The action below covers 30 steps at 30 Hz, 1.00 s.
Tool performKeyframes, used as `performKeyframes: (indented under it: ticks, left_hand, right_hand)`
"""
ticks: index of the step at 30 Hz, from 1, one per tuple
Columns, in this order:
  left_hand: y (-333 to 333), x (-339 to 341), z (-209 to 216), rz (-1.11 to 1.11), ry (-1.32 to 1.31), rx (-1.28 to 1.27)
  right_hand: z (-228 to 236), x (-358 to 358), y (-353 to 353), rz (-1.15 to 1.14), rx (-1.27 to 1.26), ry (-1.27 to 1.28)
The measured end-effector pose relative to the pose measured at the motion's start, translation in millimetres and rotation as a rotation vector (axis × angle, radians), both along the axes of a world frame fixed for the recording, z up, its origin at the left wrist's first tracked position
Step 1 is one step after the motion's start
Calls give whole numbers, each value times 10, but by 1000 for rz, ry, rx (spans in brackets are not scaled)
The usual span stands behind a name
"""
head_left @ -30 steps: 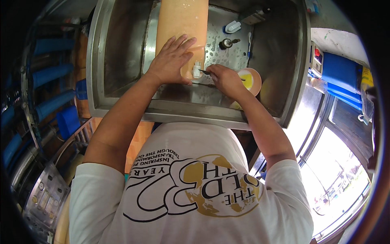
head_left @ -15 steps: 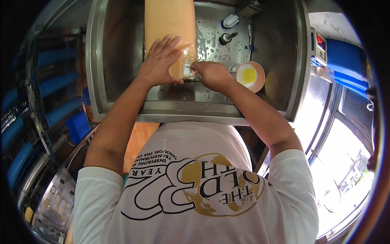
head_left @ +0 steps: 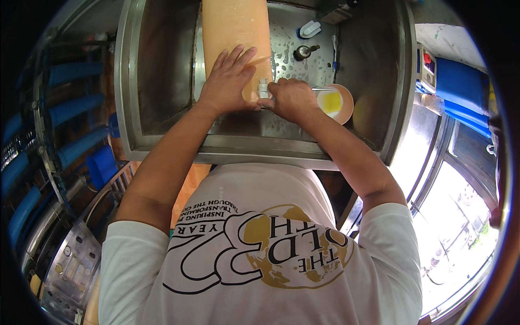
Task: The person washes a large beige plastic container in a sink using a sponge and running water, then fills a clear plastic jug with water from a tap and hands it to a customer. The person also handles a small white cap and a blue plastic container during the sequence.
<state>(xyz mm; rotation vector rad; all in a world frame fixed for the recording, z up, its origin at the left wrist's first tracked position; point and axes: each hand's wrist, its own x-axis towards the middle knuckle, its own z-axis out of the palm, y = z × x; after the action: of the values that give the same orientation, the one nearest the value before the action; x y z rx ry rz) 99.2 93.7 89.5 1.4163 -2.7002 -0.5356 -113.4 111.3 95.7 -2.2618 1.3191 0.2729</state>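
Observation:
A large, wet, peach-orange block-like object (head_left: 235, 24) with rounded edges lies lengthwise in the metal sink (head_left: 371, 59). My left hand (head_left: 226, 81) rests open on its near end, fingers spread and thumb stretched toward the right. At the near right corner of the block is a small white fitting (head_left: 264, 88). Curled closed beside that fitting is my right hand (head_left: 292, 100), its thumb by the fitting's lower edge. What its fingers hold, if anything, is hidden.
Right of my right hand sits a peach bowl (head_left: 349, 103) with a yellow piece (head_left: 333, 101) in it; a clear strip crosses its far edge. Farther back are a dark metal fitting (head_left: 303, 52) and a white brush-like object (head_left: 310, 29). Blue rolls (head_left: 78, 111) line the left.
The block and both hands sit slightly farther right in view. My right hand has turned, its thumb now below the white fitting. My left hand stays spread on the block.

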Motion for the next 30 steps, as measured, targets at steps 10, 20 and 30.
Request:
performKeyframes:
  ticks: [10,20,30]
  left_hand:
    - [-9,-302,-6,43,34,6]
    - [-48,-491,60,7,-2,29]
    - [-72,-544,65,-13,-9,36]
  right_hand:
    - [-38,-307,-169,229,-56,107]
    - [14,-497,-249,266,-123,156]
    - [-13,-551,-276,300,-131,192]
